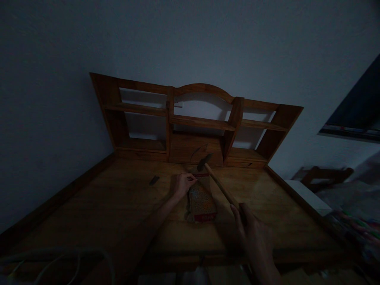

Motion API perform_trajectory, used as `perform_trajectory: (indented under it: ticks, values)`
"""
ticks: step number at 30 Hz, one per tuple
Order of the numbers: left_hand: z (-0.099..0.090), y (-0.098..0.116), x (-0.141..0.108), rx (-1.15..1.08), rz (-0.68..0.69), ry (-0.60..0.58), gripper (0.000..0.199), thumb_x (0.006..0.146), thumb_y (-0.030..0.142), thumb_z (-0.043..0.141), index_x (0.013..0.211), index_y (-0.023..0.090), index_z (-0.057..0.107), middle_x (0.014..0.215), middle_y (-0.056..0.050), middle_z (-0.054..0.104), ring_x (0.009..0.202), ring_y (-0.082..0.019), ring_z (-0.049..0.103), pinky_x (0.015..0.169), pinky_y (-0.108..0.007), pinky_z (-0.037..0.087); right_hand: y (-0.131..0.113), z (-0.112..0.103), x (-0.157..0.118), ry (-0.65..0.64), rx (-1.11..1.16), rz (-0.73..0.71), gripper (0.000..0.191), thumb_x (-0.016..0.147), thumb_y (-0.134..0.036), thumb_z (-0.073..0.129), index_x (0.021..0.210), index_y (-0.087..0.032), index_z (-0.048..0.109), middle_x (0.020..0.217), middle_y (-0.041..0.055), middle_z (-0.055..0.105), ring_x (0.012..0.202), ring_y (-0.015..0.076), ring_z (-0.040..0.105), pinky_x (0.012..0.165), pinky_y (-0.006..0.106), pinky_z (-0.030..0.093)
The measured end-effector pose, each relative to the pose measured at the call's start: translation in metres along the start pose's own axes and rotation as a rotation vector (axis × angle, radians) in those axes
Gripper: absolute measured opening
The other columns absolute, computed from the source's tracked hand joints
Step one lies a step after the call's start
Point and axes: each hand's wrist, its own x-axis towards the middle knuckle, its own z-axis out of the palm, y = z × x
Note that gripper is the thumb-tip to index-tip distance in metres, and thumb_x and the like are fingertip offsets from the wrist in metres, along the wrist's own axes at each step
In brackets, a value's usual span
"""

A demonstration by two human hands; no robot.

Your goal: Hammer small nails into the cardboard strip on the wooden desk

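Wooden desk [252, 206] edge: front edge nearest, desktop stretches both sides of the block, raised rims left and right.
Right hand [257, 233]: closed round the handle, right of block.
Mottled brown, red-ended rectangular block [202, 200]: mid-desk; marks on near red end too dark to read.
Left hand [183, 185]: thumb and forefinger pinched at block's far part; can't tell if anything's held.
Hammer [221, 187]: pale handle slants far-left, dark head by block's far end.
Small dark flat piece [154, 180]: left of left hand.
Brown wooden shelf unit [202, 123]: desk's back edge.
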Motion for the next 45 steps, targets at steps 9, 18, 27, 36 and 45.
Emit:
perform_trajectory:
  ticks: [9,18,27,36,45]
  values:
    - [0.001,-0.003,0.001,0.006,-0.032,-0.008,0.017,0.071,0.032,0.069,0.07,0.016,0.072,0.068,-0.004,0.071,0.063,-0.018,0.066,0.054,-0.023,0.043,0.002,-0.001,0.002,-0.024,0.003,-0.016,0.039,0.097,-0.049,0.03,0.101,-0.025,0.061,0.07,0.0038,0.072,0.059,0.0224,0.068,0.049,0.027,0.032]
    - [0.0,-0.002,0.0,-0.015,-0.074,0.0,0.018,0.07,0.034,0.07,0.068,0.015,0.071,0.066,-0.004,0.071,0.062,-0.017,0.065,0.052,-0.021,0.041,0.003,0.001,0.001,-0.042,-0.017,-0.075,0.035,0.097,-0.05,0.034,0.095,-0.026,0.059,0.07,0.0019,0.073,0.06,0.024,0.069,0.047,0.026,0.029]
    - [0.003,-0.006,0.001,-0.013,-0.074,0.011,0.017,0.07,0.033,0.07,0.072,0.017,0.072,0.068,-0.003,0.071,0.064,-0.017,0.065,0.053,-0.022,0.042,0.004,-0.005,0.002,0.038,0.081,-0.014,0.038,0.096,-0.053,0.033,0.1,-0.027,0.061,0.075,0.0017,0.074,0.061,0.0231,0.07,0.049,0.027,0.035]
    - [0.003,-0.009,0.002,-0.002,-0.05,-0.01,0.01,0.072,0.027,0.067,0.071,0.016,0.069,0.07,-0.003,0.071,0.065,-0.016,0.066,0.056,-0.022,0.044,0.007,-0.001,0.001,0.024,0.097,-0.09,0.044,0.095,-0.051,0.034,0.096,-0.022,0.067,0.068,0.0071,0.072,0.055,0.021,0.068,0.046,0.024,0.037]
    - [-0.001,-0.005,0.0,0.18,0.032,0.014,0.009,0.073,0.027,0.071,0.077,0.02,0.072,0.07,0.0,0.067,0.066,-0.014,0.06,0.06,-0.023,0.042,0.013,-0.014,-0.001,0.036,0.62,0.134,0.041,0.09,-0.057,0.044,0.102,-0.024,0.064,0.08,0.0046,0.073,0.073,0.0238,0.07,0.058,0.026,0.048]
